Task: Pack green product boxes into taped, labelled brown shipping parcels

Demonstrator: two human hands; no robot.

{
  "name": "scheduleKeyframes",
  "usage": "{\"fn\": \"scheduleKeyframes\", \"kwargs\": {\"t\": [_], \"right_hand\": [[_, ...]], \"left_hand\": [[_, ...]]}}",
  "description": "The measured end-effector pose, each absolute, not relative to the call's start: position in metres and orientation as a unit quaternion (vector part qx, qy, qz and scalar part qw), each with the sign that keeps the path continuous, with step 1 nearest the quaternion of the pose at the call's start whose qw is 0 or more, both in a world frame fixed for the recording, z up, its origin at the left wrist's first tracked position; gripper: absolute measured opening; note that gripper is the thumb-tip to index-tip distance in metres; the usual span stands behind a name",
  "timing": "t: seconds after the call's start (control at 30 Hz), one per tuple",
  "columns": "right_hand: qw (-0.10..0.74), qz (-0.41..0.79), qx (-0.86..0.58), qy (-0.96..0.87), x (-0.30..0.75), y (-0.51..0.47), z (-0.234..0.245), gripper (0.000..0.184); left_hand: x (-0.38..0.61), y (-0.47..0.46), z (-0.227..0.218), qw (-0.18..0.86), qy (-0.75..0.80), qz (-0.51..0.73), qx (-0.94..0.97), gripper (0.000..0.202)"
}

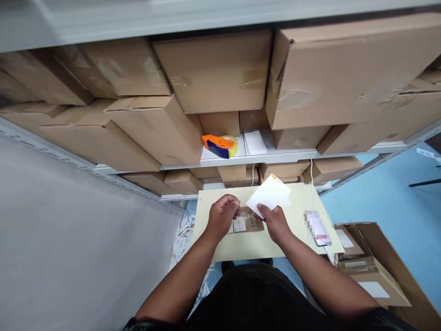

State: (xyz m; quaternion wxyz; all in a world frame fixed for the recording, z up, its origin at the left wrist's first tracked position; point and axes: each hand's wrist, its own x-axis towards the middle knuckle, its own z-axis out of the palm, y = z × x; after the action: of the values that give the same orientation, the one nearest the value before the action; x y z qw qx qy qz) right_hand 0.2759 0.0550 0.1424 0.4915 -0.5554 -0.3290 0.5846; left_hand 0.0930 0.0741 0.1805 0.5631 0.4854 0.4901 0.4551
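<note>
My right hand [274, 223] grips a small stack of white paper sheets [268, 195], thumb on top; a yellow-orange mark shows at their far corner. Just left of the sheets, my left hand [223, 215] is closed with its fingers curled and thumb against them. Whatever may be between those fingertips is too small to make out. Beneath both hands a flat brown cardboard parcel [257, 226] lies on the pale yellow table [255, 248]. A white label [239, 224] is on the parcel, which my left hand partly covers.
A phone [317, 227] lies at the table's right. On the shelf ahead sit an orange-and-blue tape dispenser [220, 145], a white box [255, 142] and several cardboard boxes [220, 73]. An open carton [389, 248] holds parcels at right. Paper scraps [182, 239] litter the floor left.
</note>
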Motion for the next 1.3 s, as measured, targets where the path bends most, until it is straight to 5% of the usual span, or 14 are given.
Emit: {"fn": "scheduleKeyframes", "kwargs": {"t": [0.3, 1.3], "right_hand": [[0.488, 0.667, -0.483, -0.289, 0.202, 0.001, 0.192, 0.023], [0.480, 0.602, -0.553, -0.318, 0.159, -0.025, 0.187, 0.023]], "left_hand": [[0.013, 0.030, 0.196, 0.672, 0.397, 0.403, 0.479, 0.019], [-0.026, 0.020, 0.191, 0.703, 0.386, 0.350, 0.484, 0.019]]}}
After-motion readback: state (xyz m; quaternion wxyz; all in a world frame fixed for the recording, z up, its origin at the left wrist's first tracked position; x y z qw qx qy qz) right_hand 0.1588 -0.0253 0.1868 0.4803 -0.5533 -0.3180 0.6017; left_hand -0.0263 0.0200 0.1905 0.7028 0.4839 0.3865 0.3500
